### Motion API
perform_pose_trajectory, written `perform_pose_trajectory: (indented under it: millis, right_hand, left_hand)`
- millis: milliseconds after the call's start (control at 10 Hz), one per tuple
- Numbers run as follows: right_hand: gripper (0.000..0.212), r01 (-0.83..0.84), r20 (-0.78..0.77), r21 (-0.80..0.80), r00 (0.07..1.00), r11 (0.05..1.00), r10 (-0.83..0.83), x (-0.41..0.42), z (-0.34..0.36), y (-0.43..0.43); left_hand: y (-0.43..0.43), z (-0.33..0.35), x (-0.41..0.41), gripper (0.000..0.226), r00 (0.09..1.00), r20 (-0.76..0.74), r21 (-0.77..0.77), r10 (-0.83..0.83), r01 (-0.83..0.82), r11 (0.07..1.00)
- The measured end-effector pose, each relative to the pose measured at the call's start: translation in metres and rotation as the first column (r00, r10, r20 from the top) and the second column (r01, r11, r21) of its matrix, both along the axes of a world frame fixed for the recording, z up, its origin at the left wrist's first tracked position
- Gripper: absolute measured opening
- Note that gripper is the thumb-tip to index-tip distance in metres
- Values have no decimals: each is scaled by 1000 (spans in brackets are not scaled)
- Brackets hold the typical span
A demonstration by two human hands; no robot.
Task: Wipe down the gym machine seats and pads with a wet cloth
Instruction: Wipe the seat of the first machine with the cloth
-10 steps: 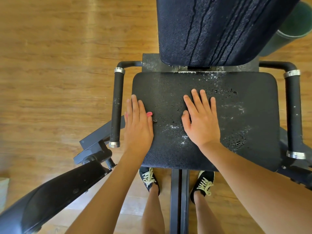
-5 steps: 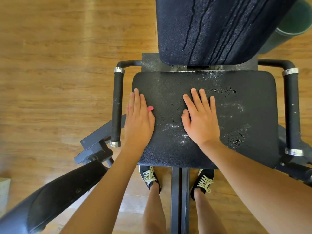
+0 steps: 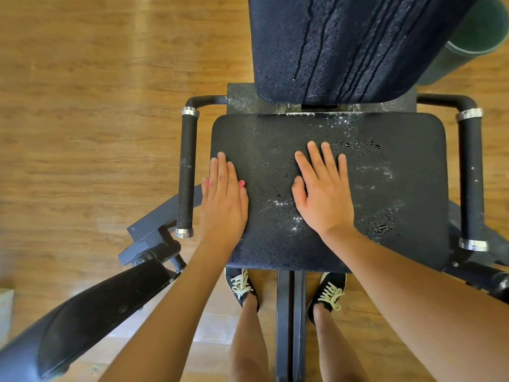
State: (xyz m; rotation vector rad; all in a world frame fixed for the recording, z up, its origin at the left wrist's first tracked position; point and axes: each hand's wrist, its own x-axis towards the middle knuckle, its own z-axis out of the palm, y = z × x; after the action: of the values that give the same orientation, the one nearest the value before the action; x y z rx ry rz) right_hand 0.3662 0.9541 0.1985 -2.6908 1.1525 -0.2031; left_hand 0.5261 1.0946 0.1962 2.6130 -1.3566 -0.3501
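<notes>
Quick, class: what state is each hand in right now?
Left hand: open, fingers straight, pressing a pink item, maybe the cloth, onto the seat.
Right hand: open, flat on the seat, holding nothing.

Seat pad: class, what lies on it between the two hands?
Head view: between the left hand and right hand, only bare seat pad, flecked with white specks and small worn spots.
</notes>
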Motion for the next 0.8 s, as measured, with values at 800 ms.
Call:
perform_pose_trajectory:
  millis: [800]
  right_hand:
    - [49,3,3,12,1000,1000,-3,-1,1,1]
  left_hand:
    - [40,6,-30,55,987,127,71,-101,92,993]
